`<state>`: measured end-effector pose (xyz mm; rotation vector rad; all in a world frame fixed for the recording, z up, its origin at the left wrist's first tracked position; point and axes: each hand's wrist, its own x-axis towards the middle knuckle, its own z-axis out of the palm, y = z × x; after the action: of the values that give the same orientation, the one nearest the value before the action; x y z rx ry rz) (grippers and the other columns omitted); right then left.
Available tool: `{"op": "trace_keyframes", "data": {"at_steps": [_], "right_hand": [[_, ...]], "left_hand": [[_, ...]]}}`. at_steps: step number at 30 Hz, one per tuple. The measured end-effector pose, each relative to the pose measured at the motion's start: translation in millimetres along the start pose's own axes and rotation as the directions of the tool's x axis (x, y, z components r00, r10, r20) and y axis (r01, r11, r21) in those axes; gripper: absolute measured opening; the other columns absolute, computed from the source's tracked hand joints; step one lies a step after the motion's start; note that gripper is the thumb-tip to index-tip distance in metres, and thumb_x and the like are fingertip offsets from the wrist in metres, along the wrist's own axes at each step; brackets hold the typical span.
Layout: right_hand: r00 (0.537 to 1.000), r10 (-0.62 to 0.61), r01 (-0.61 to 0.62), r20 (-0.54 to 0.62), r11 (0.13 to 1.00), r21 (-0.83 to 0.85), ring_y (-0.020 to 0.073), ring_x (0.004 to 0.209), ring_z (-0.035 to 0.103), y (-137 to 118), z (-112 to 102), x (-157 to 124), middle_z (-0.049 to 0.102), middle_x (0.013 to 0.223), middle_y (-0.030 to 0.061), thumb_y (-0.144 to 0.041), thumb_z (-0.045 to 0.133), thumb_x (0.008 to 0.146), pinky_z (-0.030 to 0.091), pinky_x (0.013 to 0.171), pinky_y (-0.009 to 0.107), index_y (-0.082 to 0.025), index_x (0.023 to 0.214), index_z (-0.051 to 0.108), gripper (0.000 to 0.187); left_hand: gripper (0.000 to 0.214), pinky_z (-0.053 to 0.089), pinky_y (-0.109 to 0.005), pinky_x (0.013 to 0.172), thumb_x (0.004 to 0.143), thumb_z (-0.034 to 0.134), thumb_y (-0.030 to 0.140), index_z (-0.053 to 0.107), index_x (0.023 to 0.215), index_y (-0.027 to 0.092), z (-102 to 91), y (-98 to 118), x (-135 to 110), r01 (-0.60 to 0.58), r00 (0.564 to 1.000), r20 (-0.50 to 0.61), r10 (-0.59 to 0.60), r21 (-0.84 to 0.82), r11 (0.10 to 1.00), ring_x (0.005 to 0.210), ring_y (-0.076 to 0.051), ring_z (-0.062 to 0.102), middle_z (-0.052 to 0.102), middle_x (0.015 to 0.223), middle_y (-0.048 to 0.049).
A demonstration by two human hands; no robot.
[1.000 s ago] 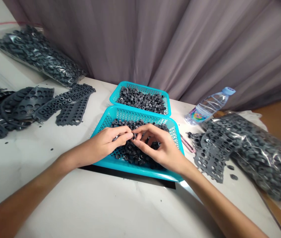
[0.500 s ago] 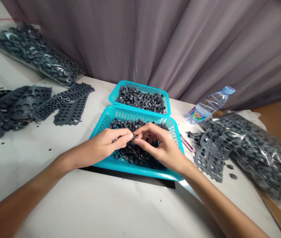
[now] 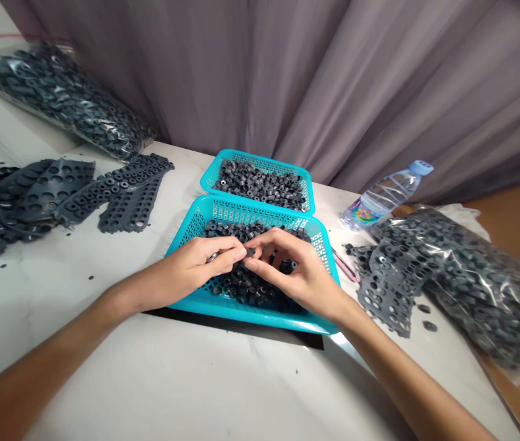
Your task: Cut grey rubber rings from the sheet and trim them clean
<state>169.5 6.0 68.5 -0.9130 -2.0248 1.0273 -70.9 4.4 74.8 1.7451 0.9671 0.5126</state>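
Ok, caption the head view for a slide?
Left grip and right grip meet at a small dark piece over the nearer blue basket.

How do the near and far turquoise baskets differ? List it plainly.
The near basket has the left hand and right hand over it; the far basket has neither. The near basket looks larger in the picture, perhaps from closeness; the far basket looks smaller. The far basket stands closer to the curtain than the near basket. Both are turquoise, have openwork walls and hold many small dark parts.
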Motion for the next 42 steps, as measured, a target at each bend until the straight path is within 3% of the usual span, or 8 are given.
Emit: {"op": "trace_keyframes", "data": {"at_steps": [11,20,28,33,35,38,42], "right_hand": [[1.000,0.029,-0.029,0.003,1.000,0.006,0.0154,0.082,0.064,-0.8,0.4,-0.7,0.072,0.098,0.0039,-0.036,0.061,0.108,0.052,0.069,0.027,-0.020,0.115,0.069,0.020],[0.998,0.062,-0.062,0.034,0.998,0.015,0.0159,0.082,0.064,-2.1,-0.3,-0.6,0.069,0.095,0.0046,-0.040,0.048,0.113,0.050,0.069,0.027,-0.020,0.109,0.070,0.030],[0.998,0.054,-0.046,0.035,0.979,-0.200,0.0119,0.059,0.043,-1.2,1.7,-1.9,0.049,0.064,-0.0037,-0.047,0.050,0.112,0.034,0.061,0.028,-0.020,0.071,0.051,0.049],[0.990,0.113,-0.092,0.084,0.971,-0.219,0.0109,0.054,0.045,2.8,2.8,-5.4,0.051,0.057,-0.0026,-0.054,0.034,0.115,0.034,0.062,0.029,-0.019,0.063,0.056,0.066],[0.993,0.091,-0.072,0.070,0.969,-0.238,0.0107,0.054,0.041,2.1,3.2,-5.9,0.049,0.059,-0.0034,-0.054,0.039,0.114,0.032,0.060,0.028,-0.019,0.065,0.056,0.062],[0.995,0.037,-0.016,0.091,0.974,-0.224,0.0116,0.060,0.043,-1.9,4.1,-5.7,0.052,0.069,-0.0041,-0.051,0.056,0.109,0.034,0.059,0.026,-0.020,0.086,0.062,0.039],[0.989,-0.022,0.047,0.143,0.985,-0.168,0.0132,0.069,0.051,-6.2,6.2,-6.7,0.059,0.085,-0.0017,-0.045,0.062,0.106,0.043,0.064,0.025,-0.022,0.114,0.062,0.023]], "left_hand": [[0.040,0.037,-0.027,0.066,0.110,0.043,0.056,0.064,0.102,0.022,1.4,1.6,-0.2,0.011,1.000,-0.022,-0.010,0.022,1.000,0.074,-0.015,0.042,0.050,0.086,0.0018],[0.039,0.037,-0.028,0.069,0.111,0.042,0.052,0.065,0.101,0.022,1.0,4.4,-1.1,-0.010,0.999,-0.041,0.012,0.055,0.998,0.077,-0.015,0.047,0.059,0.092,0.0002],[0.048,0.035,-0.028,0.060,0.110,0.038,0.060,0.052,0.086,0.021,3.1,0.1,2.2,0.001,0.990,-0.140,-0.011,-0.071,0.998,0.067,-0.014,0.040,0.048,0.081,0.0014],[0.056,0.042,-0.027,0.065,0.110,0.029,0.066,0.048,0.082,0.022,3.0,3.5,0.0,0.050,0.989,-0.132,-0.063,-0.098,0.994,0.069,-0.015,0.042,0.044,0.078,0.0021],[0.057,0.047,-0.027,0.072,0.110,0.024,0.066,0.050,0.085,0.022,3.7,6.9,-1.7,0.084,0.990,-0.109,-0.095,-0.100,0.991,0.076,-0.016,0.048,0.047,0.081,0.0015],[0.056,0.053,-0.031,0.087,0.110,0.020,0.065,0.053,0.091,0.024,4.6,5.4,-6.3,0.122,0.990,-0.064,-0.124,-0.040,0.992,0.092,-0.019,0.059,0.057,0.091,-0.0009],[0.045,0.048,-0.039,0.110,0.110,0.033,0.059,0.064,0.125,0.030,4.3,-17.5,-15.9,0.103,0.995,-0.029,-0.101,0.097,0.990,0.132,-0.027,0.058,0.068,0.133,-0.0055]]}}
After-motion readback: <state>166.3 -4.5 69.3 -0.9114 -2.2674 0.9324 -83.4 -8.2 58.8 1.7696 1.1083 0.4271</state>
